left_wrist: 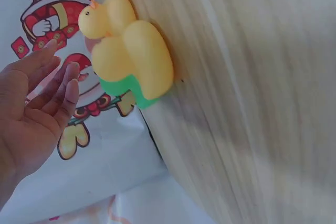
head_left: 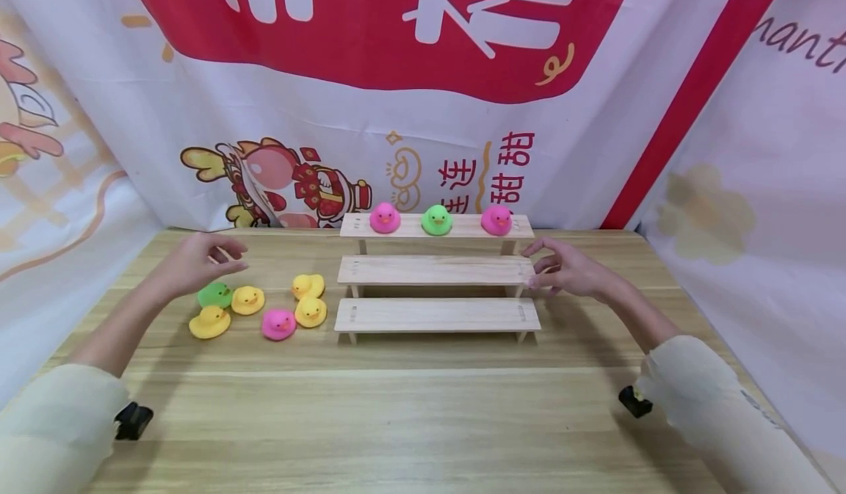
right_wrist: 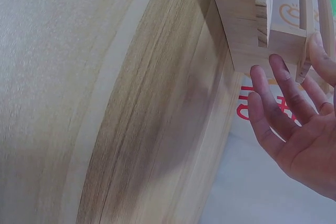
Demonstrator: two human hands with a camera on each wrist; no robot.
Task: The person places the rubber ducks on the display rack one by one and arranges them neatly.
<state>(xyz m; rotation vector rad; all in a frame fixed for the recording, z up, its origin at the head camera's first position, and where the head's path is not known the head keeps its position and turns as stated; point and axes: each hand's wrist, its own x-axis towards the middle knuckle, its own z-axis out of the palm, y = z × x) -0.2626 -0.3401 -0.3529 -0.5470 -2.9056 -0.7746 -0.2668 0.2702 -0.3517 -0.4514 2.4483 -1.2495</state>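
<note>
Some kind of curtained-off booth, can't tell what building tho
Wood-grain worktop up against a white back cloth with a big red panel and a cartoon, plus printed left and right cloths hiding the surroundings.

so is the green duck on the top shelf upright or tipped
Upright: the green duck sits on the top shelf, head up, beak towards the head camera.

A white cloth bearing a red panel and cartoon figure hangs at the far side of the wood-grain counter, a red stripe at right
</note>
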